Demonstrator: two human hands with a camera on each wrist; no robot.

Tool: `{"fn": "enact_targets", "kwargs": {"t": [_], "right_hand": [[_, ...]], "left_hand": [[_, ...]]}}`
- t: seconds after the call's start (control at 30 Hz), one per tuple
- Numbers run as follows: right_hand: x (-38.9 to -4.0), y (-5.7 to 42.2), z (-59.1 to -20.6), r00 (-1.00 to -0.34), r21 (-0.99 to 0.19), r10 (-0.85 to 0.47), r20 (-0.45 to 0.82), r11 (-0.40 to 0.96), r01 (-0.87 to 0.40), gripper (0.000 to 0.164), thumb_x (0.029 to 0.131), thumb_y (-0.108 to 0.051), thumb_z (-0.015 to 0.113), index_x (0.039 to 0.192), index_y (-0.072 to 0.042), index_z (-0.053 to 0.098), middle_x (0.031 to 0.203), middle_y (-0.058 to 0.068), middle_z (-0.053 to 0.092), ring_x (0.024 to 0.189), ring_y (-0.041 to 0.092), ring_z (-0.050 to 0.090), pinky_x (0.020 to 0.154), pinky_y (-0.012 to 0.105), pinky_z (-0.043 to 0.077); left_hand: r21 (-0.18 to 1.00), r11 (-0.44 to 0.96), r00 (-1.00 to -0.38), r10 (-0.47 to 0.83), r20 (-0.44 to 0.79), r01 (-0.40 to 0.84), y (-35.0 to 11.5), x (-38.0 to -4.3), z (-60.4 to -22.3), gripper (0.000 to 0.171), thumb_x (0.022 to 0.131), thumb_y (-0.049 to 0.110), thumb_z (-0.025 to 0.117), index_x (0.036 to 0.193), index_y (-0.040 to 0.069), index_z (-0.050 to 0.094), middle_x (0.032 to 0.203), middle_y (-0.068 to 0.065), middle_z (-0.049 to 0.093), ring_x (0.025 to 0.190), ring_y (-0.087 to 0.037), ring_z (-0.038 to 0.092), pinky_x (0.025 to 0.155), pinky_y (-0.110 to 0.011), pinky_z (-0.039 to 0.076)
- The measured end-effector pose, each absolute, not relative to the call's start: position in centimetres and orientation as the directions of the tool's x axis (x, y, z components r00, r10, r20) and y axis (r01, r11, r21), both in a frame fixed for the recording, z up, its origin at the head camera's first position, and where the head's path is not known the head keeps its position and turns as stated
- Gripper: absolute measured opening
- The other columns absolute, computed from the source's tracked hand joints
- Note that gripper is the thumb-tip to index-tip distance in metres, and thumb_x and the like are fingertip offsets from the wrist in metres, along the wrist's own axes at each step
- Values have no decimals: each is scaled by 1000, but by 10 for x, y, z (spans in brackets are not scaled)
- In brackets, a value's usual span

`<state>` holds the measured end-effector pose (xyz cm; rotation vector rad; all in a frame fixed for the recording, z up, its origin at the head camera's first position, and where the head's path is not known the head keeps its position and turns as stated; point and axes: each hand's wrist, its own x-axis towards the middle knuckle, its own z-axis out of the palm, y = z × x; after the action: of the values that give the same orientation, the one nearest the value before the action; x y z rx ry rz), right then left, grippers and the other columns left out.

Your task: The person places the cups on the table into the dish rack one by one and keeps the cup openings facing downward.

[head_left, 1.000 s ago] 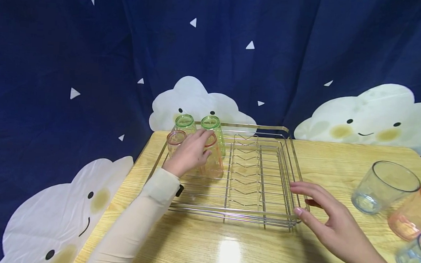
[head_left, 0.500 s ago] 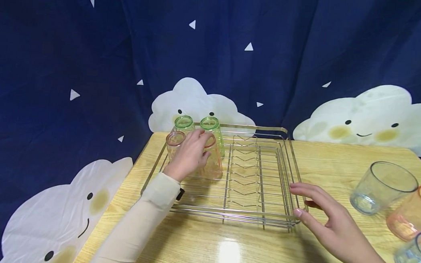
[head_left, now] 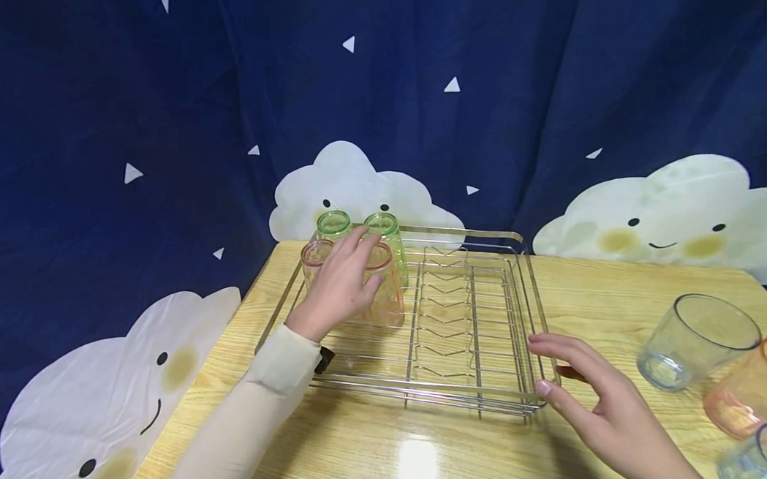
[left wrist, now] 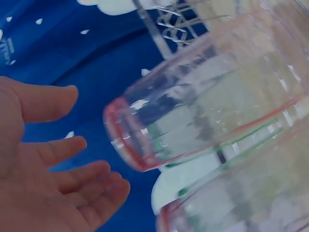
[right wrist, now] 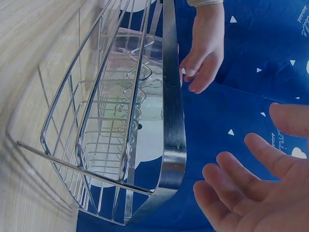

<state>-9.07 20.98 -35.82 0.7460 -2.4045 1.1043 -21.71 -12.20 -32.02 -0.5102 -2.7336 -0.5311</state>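
Observation:
My left hand [head_left: 336,286] is over the left part of a wire dish rack [head_left: 528,241], fingers spread and loosely bent. Just right of it, an upside-down pink glass [head_left: 389,302] stands in the rack. In the left wrist view a gap shows between my fingers and the base of that glass [left wrist: 207,96]. A second pink glass [head_left: 313,256] stands partly behind my hand. Two upturned green glasses [head_left: 334,224] are behind the pink pair. My right hand [head_left: 610,414] holds nothing, its fingers apart beside the rack's front right corner, as the right wrist view also shows.
On the table's right side are a clear glass [head_left: 696,346], an orange glass [head_left: 756,390] and a bluish glass [head_left: 761,471], all with their mouths up. A dark blue curtain [head_left: 393,86] with clouds hangs behind the wooden table [head_left: 344,449].
My left hand has let go of the front pink glass and drawn slightly up and left, its fingers straightening. The glass stays in the rack. My right hand keeps its place.

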Motion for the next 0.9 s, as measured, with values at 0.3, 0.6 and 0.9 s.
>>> {"fn": "enact_targets", "kwargs": {"t": [0.3,0.6,0.9], "right_hand": [[-92,210,-358,-777,-575,-307,550,536,-618,55,79,8,74,127,-16,64,133,-18,58,124,-12,49,94,2,40],[-91,211,-358,-768,-563,-309,560,538,-627,55,78,9,74,126,-15,64,132,-16,59,124,-12,49,94,1,39],[-90,211,-357,-775,-557,-311,551,554,-618,56,79,8,75,128,-17,63,133,-18,58,124,-12,48,94,1,39]], "left_hand": [[301,842,-863,318,393,448,-125,-199,-302,54,95,24,63,144,6,48,154,-16,42,144,-35,39,119,-52,34],[275,824,-828,354,434,496,-127,-185,-293,47,95,25,63,138,9,55,151,-12,47,141,-32,43,118,-49,36],[242,778,-761,411,501,579,-120,-153,-288,47,92,23,66,136,7,57,148,-10,51,136,-29,49,113,-47,43]]}}
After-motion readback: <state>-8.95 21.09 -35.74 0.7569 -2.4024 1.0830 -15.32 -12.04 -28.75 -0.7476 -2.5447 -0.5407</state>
